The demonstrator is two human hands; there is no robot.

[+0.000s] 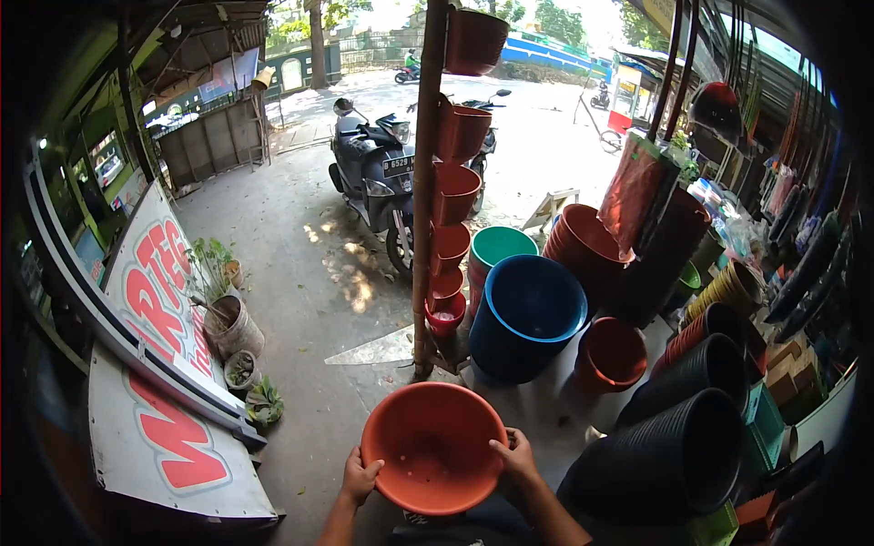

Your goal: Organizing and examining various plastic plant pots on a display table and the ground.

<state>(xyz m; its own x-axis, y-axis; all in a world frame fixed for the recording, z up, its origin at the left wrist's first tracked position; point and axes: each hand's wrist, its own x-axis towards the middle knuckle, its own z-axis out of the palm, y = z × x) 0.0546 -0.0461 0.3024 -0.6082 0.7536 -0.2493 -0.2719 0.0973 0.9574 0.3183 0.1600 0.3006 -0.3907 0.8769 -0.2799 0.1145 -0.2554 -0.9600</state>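
Observation:
An orange-brown plastic plant pot (437, 443) is held in front of my body, its wide mouth facing up towards me. A few small holes show in its bottom. My left hand (360, 476) grips the rim on the left, with the thumb over the edge. On the opposite side my right hand (515, 456) grips the rim the same way. The fingers behind the pot wall are hidden. Just beyond the pot stands a brown pole (427, 205) hung with a column of terracotta-coloured wall pots (456, 191).
A large blue tub (532, 300), a green-rimmed stack (504, 247) and a smaller orange pot (612, 355) stand ahead right. Stacked black pots (655, 457) crowd the right. Leftward are potted plants (233, 327) and a lettered banner (184, 437). A parked scooter (379, 164) stands beyond.

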